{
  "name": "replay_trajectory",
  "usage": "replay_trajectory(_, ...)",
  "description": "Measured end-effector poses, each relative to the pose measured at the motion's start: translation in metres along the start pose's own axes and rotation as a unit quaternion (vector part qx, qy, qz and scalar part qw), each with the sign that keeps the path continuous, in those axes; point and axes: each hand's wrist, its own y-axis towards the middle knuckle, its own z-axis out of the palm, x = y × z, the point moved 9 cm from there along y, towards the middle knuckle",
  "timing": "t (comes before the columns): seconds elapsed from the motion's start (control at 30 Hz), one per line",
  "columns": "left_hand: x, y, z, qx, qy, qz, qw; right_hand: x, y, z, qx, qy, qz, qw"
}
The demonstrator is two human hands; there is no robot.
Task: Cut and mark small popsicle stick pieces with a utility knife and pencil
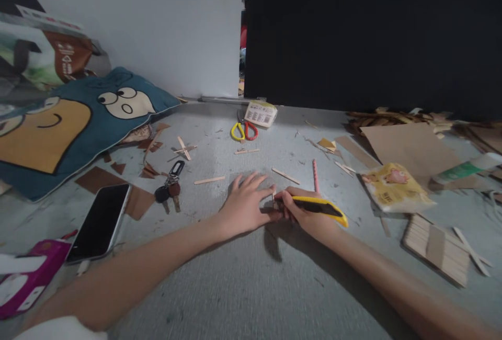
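Observation:
My right hand is closed around a yellow utility knife, its handle end pointing right. The knife's tip is hidden among the fingers. My left hand rests on the grey table, thumb and index finger holding a short wooden craft stick upright between them, other fingers spread. The fingertips of both hands meet at this stick. Loose craft sticks lie nearby: one stick left of the hands, another stick just beyond them. A pink striped pencil-like rod lies behind my right hand.
On the left are keys, a phone, a magenta item and a blue cushion. Scissors lie ahead. A yellow packet, a craft-stick bundle, a glue tube and cardboard are right.

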Motion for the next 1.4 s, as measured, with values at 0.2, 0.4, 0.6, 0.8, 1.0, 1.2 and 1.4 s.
replay_trajectory(0.2, -0.003, -0.003, 0.002, -0.013, 0.013, -0.011, 1.0, -0.018, 0.004, 0.002, -0.019, 0.098, 0.08, 0.992)
replay_trajectory(0.4, -0.004, -0.001, 0.003, 0.004, 0.018, -0.003, 1.0, -0.011, 0.0, -0.001, -0.021, 0.068, 0.059, 0.996)
replay_trajectory(0.6, -0.01, -0.003, 0.005, 0.015, 0.008, 0.035, 0.999, 0.001, -0.004, -0.004, -0.023, 0.035, 0.032, 0.999)
replay_trajectory(0.8, -0.008, -0.004, 0.004, -0.012, 0.007, 0.027, 1.0, 0.004, -0.003, -0.004, -0.023, 0.021, 0.03, 0.999)
replay_trajectory(1.0, -0.007, -0.002, 0.004, -0.003, 0.007, 0.024, 1.0, -0.004, -0.002, -0.003, -0.016, 0.048, 0.052, 0.997)
replay_trajectory(1.2, -0.007, -0.001, 0.001, 0.014, -0.01, 0.031, 0.999, -0.013, -0.001, -0.004, -0.03, 0.056, 0.071, 0.995)
replay_trajectory(1.4, -0.005, -0.002, 0.004, 0.016, -0.003, 0.023, 1.0, -0.009, -0.003, -0.013, -0.064, 0.052, 0.062, 0.995)
